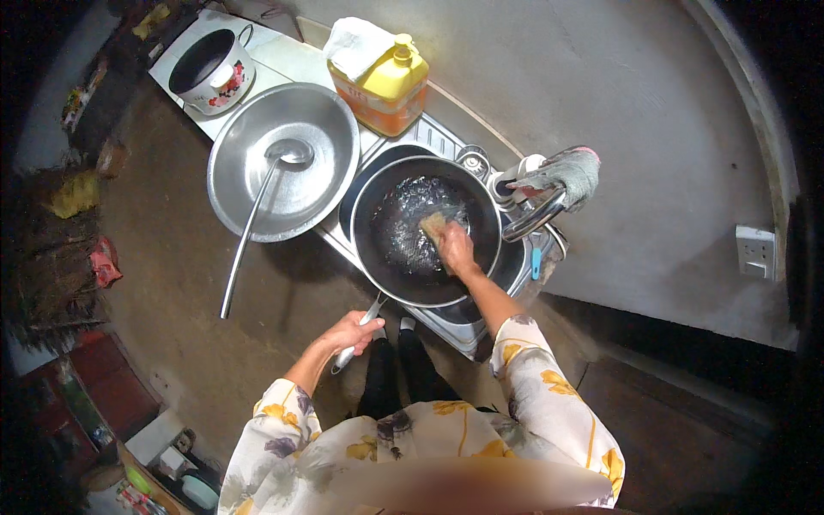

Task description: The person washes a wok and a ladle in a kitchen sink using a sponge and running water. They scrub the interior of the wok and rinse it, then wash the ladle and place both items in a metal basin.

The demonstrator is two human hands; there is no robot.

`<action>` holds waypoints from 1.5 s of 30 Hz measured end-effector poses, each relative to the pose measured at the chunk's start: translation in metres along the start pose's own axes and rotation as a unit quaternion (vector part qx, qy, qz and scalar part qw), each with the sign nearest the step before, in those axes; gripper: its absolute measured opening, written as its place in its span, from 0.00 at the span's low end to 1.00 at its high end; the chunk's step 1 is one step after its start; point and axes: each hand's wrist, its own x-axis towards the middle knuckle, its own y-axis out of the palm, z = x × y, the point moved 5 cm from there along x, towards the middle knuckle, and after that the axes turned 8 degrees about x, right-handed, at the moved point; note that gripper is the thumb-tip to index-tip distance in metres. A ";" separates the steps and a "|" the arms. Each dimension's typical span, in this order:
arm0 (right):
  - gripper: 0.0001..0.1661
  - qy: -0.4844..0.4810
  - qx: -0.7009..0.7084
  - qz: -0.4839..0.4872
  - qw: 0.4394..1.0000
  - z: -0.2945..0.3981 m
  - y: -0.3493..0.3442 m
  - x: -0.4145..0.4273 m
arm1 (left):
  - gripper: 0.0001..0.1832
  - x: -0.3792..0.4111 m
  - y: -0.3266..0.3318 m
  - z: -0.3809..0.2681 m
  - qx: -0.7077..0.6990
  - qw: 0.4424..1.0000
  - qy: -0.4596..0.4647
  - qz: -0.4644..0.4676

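Note:
A dark wok (412, 283) with a pale rim rests over a stainless steel sink (460, 331), with some water inside. My left hand (351, 335) grips the wok's light grey handle (369, 315). Inside the wok, my right hand (456, 248) holds a tan scrubbing pad (433, 226) low near the wet bottom. A curved metal faucet (534, 215) with a grey cloth (566, 177) wrapped over it stands just right of the wok. Whether water runs from it I cannot tell.
Left of the wok, a large metal basin (225, 193) holds a long-handled ladle (248, 225). A flowered enamel pot (222, 87) stands behind it. A yellow-topped jug (393, 84) bears a white cloth (357, 48). A blue-handled tool (535, 264) lies at the sink's right edge.

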 end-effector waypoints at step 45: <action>0.37 0.131 0.227 -0.141 0.955 -0.050 -0.098 -0.164 | 0.12 -0.126 0.044 -0.074 0.513 0.748 0.087 -0.411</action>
